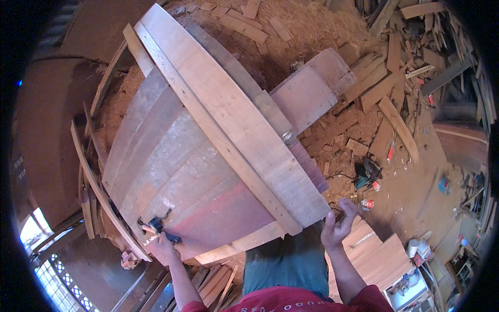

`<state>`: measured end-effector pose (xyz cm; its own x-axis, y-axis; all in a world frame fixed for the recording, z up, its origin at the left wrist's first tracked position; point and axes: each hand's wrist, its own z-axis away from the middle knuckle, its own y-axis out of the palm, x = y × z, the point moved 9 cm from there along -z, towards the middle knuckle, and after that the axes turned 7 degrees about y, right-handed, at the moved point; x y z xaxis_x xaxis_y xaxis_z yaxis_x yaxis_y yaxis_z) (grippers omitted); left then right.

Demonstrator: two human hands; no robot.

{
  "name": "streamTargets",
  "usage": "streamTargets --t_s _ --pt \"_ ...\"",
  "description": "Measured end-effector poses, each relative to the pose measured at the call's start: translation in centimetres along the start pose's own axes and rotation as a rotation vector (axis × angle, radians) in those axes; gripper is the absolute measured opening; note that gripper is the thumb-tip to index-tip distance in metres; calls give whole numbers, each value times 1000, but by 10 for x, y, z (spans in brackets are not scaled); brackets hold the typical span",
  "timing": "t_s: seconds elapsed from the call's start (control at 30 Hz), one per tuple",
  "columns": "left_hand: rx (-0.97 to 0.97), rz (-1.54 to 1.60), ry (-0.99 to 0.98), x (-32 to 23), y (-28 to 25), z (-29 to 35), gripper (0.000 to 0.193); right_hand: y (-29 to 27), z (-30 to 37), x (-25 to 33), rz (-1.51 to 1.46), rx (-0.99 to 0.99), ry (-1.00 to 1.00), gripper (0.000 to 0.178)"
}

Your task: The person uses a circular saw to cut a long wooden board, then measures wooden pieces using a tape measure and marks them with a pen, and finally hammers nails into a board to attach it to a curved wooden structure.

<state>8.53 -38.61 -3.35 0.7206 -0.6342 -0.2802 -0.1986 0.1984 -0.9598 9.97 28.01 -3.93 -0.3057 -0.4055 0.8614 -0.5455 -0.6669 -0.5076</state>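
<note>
Head view put the dark tool (155, 224) at 8 o'clock, on the lower left part of a curved wooden structure (195, 161). My left hand (167, 250) was there with it, fingers curled round its near end; the exact grip was too small to make out. My right hand (339, 224), at 4 o'clock, held nothing: its fingers were loosely bent and spread from the thumb, just beside the lower corner of the pale plank (223, 109). I could not tell whether it touched the wood.

I judged the tool rigid and light enough for one hand, best taken round its body, though the smooth, sloping boards beneath might have let it slide. The structure looked stiff and heavy, more a thing to brace against than lift; its long plank edge, running from 11 o'clock to between 4 and 5, seemed the firmest hold. At 3 o'clock a green and black power tool (367, 173) lay on the floor (416, 190) among offcuts.
</note>
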Motion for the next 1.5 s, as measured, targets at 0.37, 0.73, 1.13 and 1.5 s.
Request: streamTargets --t_s 0.37,0.73,1.13,1.5 --pt "35 908 -305 -30 6 18 18 69 14 92 -274 495 -177 36" --pt "483 797 963 -376 78 186 36 162 -44 134 -238 708 171 41" --pt "259 27 1615 -549 144 128 40 42 -70 -16 -294 233 605 20" --pt "303 3 1614 -553 171 116 48 13 -8 -41 -33 188 447 28"
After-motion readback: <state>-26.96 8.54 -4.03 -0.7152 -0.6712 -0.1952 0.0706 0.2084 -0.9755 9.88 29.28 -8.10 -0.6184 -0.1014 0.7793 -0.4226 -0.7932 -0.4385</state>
